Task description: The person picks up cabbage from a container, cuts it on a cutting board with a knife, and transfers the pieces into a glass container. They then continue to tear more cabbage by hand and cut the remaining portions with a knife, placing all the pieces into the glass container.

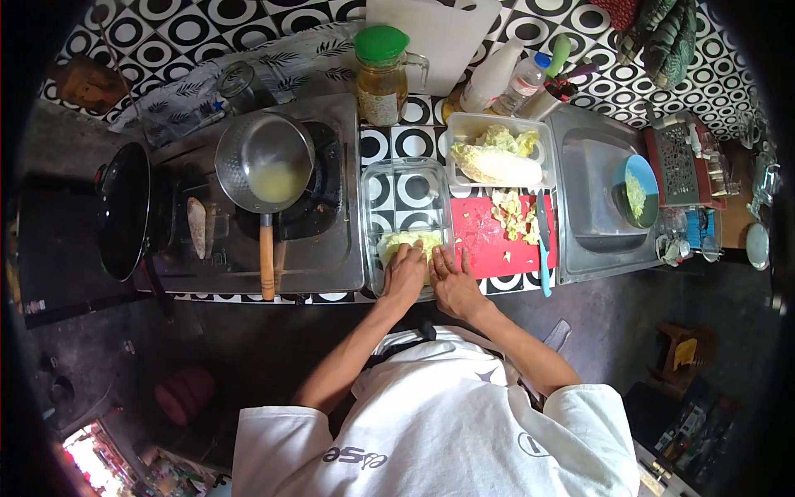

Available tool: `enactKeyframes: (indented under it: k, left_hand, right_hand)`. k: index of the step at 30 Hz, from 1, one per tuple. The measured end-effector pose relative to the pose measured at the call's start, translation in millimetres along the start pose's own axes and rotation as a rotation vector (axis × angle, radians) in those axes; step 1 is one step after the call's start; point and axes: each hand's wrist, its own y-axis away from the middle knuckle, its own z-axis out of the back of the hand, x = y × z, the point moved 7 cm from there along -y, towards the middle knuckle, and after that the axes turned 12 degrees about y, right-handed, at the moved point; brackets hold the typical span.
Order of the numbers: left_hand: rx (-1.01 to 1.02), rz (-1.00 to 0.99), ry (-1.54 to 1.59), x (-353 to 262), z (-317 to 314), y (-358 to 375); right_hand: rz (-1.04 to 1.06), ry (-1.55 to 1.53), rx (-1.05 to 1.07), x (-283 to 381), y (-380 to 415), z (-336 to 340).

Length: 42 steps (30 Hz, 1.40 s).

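Note:
Both hands are at the near part of a clear divided container (406, 170), over pale green chopped cabbage (411, 238). My left hand (406, 275) rests on the cabbage with its fingers pointing forward; whether it grips any is too small to tell. Beside it, my right hand (451, 286) lies at the container's right wall, fingers spread. To the right is a red cutting board (480, 236) with cabbage pieces (515, 217) and a knife with a blue handle (545, 269). Behind the board, a clear tub (454, 131) holds a cabbage piece (497, 166).
On the left, a saucepan (265, 157) with yellowish liquid sits on the stove (331, 265), near a black wok (124, 211). A green-lidded jug (381, 79) and bottles (523, 83) stand behind. A blue bowl (636, 190) is at the sink (600, 178).

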Motion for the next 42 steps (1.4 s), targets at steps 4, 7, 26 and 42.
enactKeyframes:
  k: [4, 7, 26, 42]
  left_hand:
    - [0.051, -0.124, -0.063, -19, 14, -2]
    - [0.062, -0.050, -0.052, -13, 11, -2]
    - [-0.108, 0.009, 0.225, -147, -72, -71]
    - [-0.103, 0.368, 0.170, -152, -144, -119]
  right_hand:
    - [0.019, -0.002, 0.098, 1, -1, 5]
    - [0.014, -0.046, 0.080, -2, -4, 3]
    - [-0.622, -0.617, -0.360, -240, 126, -39]
    - [-0.586, -1.189, -0.444, -267, 163, -72]
